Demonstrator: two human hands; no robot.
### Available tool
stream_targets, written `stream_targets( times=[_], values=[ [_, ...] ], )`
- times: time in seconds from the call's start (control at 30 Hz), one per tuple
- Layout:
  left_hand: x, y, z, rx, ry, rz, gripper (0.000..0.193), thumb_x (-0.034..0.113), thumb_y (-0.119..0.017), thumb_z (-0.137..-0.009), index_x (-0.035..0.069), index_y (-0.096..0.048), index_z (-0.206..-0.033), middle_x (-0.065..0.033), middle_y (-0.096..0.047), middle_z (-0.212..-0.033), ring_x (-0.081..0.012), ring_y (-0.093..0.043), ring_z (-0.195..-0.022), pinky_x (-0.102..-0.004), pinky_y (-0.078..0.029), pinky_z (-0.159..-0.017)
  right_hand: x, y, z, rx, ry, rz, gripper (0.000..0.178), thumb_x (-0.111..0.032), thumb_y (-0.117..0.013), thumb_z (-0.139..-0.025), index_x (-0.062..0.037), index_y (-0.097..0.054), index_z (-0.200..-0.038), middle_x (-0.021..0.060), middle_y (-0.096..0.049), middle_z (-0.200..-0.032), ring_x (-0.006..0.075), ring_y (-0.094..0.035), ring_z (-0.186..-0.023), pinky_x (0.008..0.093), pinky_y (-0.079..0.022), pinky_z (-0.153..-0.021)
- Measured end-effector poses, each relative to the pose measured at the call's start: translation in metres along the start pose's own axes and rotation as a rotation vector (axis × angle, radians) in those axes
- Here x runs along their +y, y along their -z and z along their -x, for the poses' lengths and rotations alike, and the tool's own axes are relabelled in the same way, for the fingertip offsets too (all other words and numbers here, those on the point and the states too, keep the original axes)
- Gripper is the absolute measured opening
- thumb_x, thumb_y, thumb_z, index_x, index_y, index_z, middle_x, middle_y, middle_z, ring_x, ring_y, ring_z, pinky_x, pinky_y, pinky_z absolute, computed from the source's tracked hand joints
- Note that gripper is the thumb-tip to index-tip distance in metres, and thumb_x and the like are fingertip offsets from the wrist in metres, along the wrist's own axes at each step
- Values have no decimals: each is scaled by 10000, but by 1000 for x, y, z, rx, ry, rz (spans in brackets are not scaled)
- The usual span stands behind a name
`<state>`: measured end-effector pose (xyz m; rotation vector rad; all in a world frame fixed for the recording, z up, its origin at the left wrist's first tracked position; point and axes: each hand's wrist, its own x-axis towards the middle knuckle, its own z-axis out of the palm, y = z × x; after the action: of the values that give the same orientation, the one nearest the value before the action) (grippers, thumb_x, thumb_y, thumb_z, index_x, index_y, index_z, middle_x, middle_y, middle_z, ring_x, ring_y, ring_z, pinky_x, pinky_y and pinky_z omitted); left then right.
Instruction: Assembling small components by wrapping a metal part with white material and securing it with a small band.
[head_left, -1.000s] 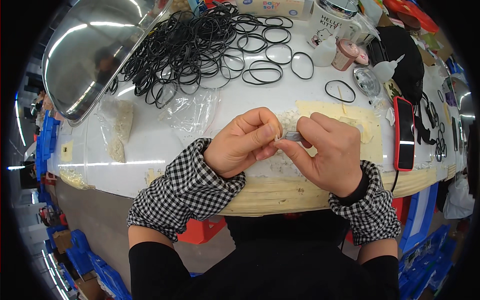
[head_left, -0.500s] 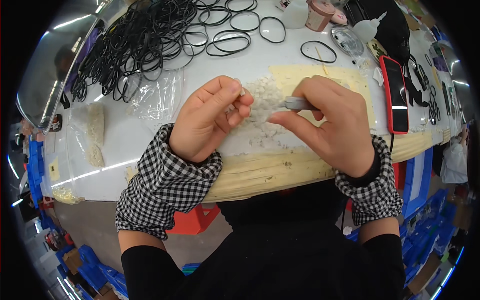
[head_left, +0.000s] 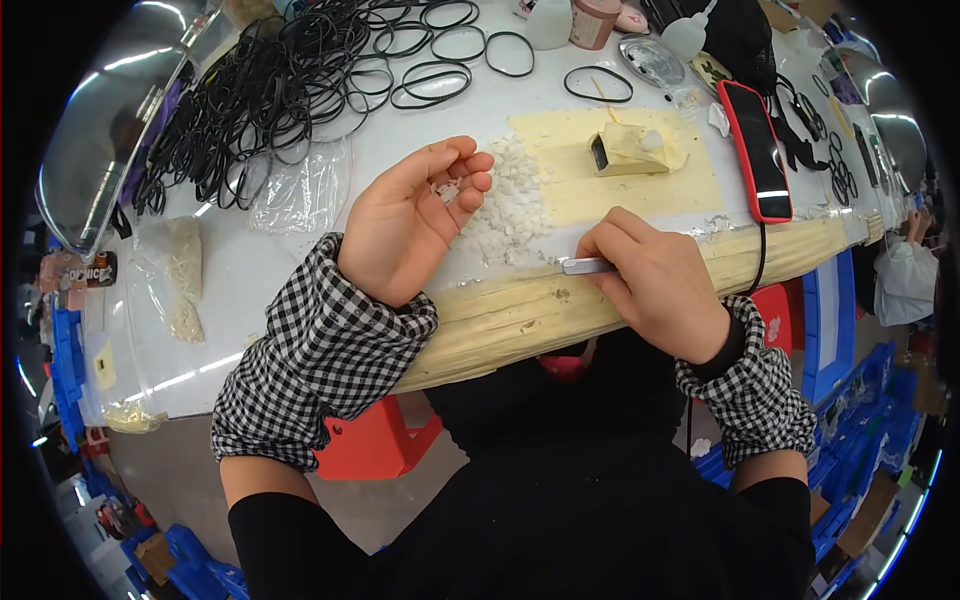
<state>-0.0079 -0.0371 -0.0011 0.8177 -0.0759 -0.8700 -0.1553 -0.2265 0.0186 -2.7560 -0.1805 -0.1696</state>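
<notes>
My left hand (head_left: 405, 225) is cupped palm up over the table, its curled fingers holding several small white pieces (head_left: 448, 190). Right beside it a loose pile of similar white pieces (head_left: 515, 190) spreads over the tabletop. Down at the padded table edge, my right hand (head_left: 655, 285) is closed around a small flat grey metal tool (head_left: 585, 266). The tool's tip points left; the rest of it is hidden in my fingers. Beyond that hand, a block wrapped in yellowish tape (head_left: 635, 150) rests on a pale yellow sheet (head_left: 585, 200).
A heap of black rubber loops (head_left: 265, 100) covers the far left. A clear plastic bag (head_left: 305, 190) lies in front of it, and a bag of pale pieces (head_left: 185, 270) further left. A red-framed phone (head_left: 756, 150) with a cable lies right. Yellow padding (head_left: 490, 325) lines the near edge.
My right hand has come down toward the table edge with the metal tool, uncovering the taped block. My left hand's thumb-and-finger pinch on a white piece has loosened into a cupped palm.
</notes>
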Motion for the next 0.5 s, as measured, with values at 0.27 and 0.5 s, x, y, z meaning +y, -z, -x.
stream_targets(
  times=[0.27, 0.5],
  values=[
    [-13, -6, 15, -161, 122, -139, 214, 115, -532, -925, -16, -559, -1092, -30, -595, -940, -78, -556, -827, -181, -466, -756, -15, -5, -24, 384, 45, -244, 196, 4, -604, -709, -62, -525, -876, 82, -515, -804, 277, -570, -656, 349, -447, -534],
    [-10, 7, 23, -322, 132, 78, 217, 147, -503, -950, -14, -575, -1075, -15, -593, -936, -58, -533, -793, -177, -458, -733, -42, -16, -55, 455, 137, -348, 212, -1, -610, -703, -47, -510, -884, 87, -507, -808, 274, -561, -631, 341, -444, -524]
  ],
)
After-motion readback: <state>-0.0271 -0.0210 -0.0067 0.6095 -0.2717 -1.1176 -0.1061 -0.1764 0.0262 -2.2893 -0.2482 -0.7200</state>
